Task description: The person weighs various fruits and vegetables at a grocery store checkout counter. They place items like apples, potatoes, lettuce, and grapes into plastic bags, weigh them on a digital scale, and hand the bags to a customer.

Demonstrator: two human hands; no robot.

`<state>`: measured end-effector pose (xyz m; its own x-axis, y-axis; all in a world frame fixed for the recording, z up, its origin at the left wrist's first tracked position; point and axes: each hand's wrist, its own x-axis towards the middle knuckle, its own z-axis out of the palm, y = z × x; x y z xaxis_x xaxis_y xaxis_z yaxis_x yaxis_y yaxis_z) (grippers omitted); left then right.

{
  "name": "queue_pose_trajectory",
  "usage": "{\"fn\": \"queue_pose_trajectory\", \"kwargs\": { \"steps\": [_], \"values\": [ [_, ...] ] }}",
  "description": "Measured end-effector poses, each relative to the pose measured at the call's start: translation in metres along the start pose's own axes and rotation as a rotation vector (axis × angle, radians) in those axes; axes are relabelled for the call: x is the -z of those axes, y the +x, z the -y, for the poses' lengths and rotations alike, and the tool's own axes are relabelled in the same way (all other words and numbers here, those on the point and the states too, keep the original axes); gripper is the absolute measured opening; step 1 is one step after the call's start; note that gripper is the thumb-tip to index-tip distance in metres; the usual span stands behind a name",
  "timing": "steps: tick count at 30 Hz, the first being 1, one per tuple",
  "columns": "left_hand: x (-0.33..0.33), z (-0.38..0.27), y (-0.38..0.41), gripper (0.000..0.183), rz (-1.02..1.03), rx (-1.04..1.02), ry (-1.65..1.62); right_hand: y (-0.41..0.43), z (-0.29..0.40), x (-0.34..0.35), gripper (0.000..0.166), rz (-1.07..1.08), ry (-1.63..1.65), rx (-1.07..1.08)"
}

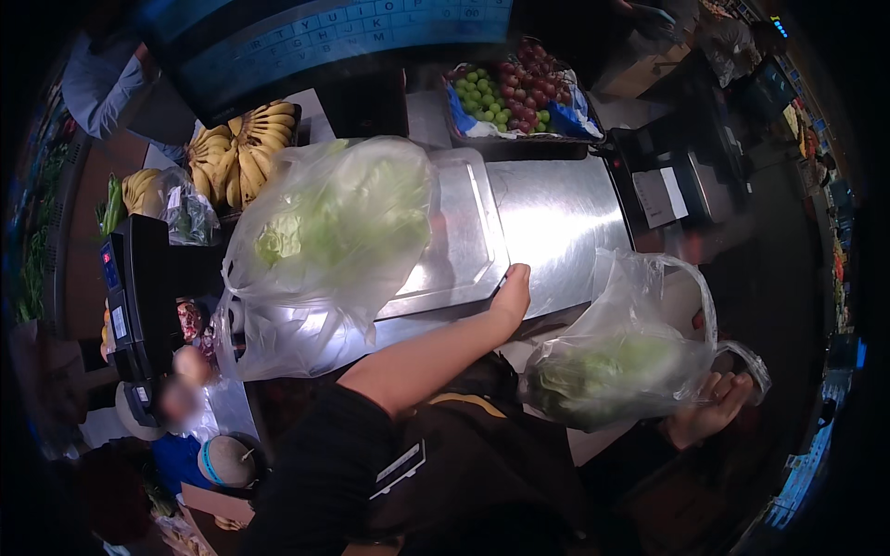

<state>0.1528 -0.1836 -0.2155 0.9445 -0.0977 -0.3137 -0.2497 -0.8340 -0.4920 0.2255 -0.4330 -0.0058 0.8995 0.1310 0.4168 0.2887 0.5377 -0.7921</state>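
My left hand (513,295) is at the near right corner of a raised stainless steel weighing platter (462,240). Its fingers are curled and mostly hidden, so I cannot tell whether they grip the platter's edge. Off to the right, my right hand (713,409) holds the loop handles of a clear plastic bag (626,368) with a leafy green vegetable inside. A larger translucent bag (341,208), also filled with pale green leafy vegetables, lies across the left part of the platter. Its plastic blurs the contents.
Bananas (243,156) sit at the back left, beside a bagged green vegetable (191,215). A basket of red and green grapes (521,97) stands behind the steel counter (556,215). A touchscreen (334,35) overhangs the back. Black devices flank both sides; a netted melon (226,461) is lower left.
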Motion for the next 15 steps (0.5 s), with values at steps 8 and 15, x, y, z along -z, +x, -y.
{"fn": "queue_pose_trajectory", "kwargs": {
  "steps": [8, 15],
  "values": [
    [-0.008, 0.001, 0.007, 0.022, 0.038, -0.03, -0.108, 0.005, -0.005, -0.006, 0.017, 0.004, 0.023, -0.055],
    [0.087, 0.036, -0.103, 0.011, -0.641, 0.108, -1.09, 0.018, -0.018, -0.008, 0.017, 0.055, 0.003, -0.06]
  ]
}}
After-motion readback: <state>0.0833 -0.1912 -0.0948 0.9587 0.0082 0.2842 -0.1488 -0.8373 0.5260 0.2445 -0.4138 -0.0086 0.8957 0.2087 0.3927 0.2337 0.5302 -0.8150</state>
